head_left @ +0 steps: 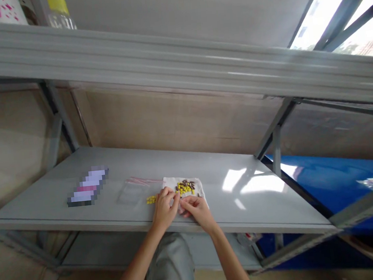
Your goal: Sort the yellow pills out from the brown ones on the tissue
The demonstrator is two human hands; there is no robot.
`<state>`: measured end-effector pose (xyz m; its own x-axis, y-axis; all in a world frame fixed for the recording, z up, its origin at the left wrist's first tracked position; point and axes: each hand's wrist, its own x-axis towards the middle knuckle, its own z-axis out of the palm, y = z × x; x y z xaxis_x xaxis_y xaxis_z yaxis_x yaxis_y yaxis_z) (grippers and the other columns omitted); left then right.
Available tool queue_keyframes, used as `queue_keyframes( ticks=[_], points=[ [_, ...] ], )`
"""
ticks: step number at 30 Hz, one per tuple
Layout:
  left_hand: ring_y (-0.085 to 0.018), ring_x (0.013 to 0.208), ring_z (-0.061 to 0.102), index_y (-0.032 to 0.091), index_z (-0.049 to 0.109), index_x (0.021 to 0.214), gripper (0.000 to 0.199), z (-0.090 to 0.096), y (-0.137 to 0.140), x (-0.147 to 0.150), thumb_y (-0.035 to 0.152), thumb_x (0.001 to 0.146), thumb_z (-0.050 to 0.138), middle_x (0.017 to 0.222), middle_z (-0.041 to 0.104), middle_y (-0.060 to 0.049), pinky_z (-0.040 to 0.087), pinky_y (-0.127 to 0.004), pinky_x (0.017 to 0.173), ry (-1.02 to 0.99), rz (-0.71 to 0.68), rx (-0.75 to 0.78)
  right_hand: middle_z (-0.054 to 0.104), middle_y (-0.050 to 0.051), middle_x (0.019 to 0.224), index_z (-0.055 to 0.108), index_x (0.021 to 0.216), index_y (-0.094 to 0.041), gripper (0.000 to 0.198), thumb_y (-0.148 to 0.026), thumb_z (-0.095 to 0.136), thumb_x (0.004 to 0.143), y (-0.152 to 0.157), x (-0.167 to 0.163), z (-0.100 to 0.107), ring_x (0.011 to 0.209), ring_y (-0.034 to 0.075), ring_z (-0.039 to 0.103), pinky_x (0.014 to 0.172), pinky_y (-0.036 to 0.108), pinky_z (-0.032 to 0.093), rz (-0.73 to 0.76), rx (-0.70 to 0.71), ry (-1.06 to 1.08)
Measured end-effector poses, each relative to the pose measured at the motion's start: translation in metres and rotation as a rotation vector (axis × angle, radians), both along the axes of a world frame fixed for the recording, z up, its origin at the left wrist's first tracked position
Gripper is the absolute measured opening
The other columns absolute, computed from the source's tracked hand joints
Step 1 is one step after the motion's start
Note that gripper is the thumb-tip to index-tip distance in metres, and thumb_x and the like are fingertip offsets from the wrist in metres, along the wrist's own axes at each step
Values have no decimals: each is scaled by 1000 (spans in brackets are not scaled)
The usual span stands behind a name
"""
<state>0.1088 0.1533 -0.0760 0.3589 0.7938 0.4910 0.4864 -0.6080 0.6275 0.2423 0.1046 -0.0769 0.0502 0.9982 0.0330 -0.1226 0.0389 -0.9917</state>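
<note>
My left hand (pixel 164 207) rests over the left edge of a white cloth or paper sheet (pixel 170 181), its fingers bent and drawn together. Close beside it, my right hand (pixel 195 208) pinches thumb to forefinger at the sheet's front. Something small and pale shows between the hands, too unclear to name. Just beyond the fingertips, small yellow pieces (pixel 185 187) and dark brown pieces (pixel 190 182) lie heaped on the sheet. More yellow pieces (pixel 150 200) lie left of my left hand. Clear zip bags (pixel 134 192) with a red-striped seal lie flat farther left.
All this lies on a grey metal shelf (pixel 115 217). A phone-like object (pixel 88 187), blurred out, is at the left. An upper shelf beam (pixel 179 66) crosses above, carrying a yellow-capped bottle (pixel 60 13). Slanted braces (pixel 274 131) and a blue surface (pixel 336 183) are at the right.
</note>
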Motion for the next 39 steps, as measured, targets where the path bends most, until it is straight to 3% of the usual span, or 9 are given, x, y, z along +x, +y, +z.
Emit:
queue_keyframes(
  ticks=[15, 21, 29, 39],
  points=[
    [-16, 80, 54, 18, 57, 65, 37, 4, -6, -1, 29, 93, 36, 80, 57, -4, 38, -29, 75, 4, 36, 48, 64, 4, 66, 67, 77, -14, 44, -56, 72, 63, 2, -3, -3, 53, 13, 59, 41, 20, 49, -106, 14, -16],
    [-16, 80, 54, 17, 56, 62, 37, 4, -6, -1, 27, 92, 36, 78, 57, -4, 37, -29, 75, 28, 41, 47, 65, 6, 59, 69, 67, -13, 49, -61, 73, 57, 2, -6, -3, 51, 14, 58, 51, 25, 52, -103, -58, -18],
    [-16, 78, 55, 17, 57, 60, 36, 3, -5, -1, 32, 90, 42, 75, 55, -3, 35, -29, 73, 84, 69, 82, 67, 5, 68, 72, 76, -15, 46, -58, 73, 60, 1, -1, -1, 60, 14, 60, 61, 27, 52, -54, -23, 46],
    [-16, 83, 55, 18, 55, 58, 35, 9, -7, -1, 32, 88, 46, 78, 57, -2, 37, -28, 77, 53, 31, 47, 64, 2, 61, 70, 69, -15, 34, -49, 75, 63, 1, -2, -2, 54, 9, 54, 56, 21, 47, -25, -3, 50]
  ],
)
